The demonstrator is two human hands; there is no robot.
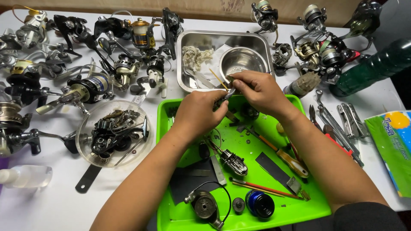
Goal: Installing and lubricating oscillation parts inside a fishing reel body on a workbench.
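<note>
Both hands meet above the far edge of a bright green tray. My left hand pinches a small dark metal reel part, mostly hidden by the fingers. My right hand grips a thin silvery tool whose tip touches that part, and a slim wooden stick pokes up beside the fingers. On the tray lie a stripped reel body, a blue spool, a rotor with bail wire, a wooden-handled screwdriver and dark cloth strips.
A steel tray behind holds a rag and a small steel bowl. A clear dish of reel parts sits left. Several fishing reels crowd the far table. Pliers and tweezers, a green bottle and a tissue pack lie right.
</note>
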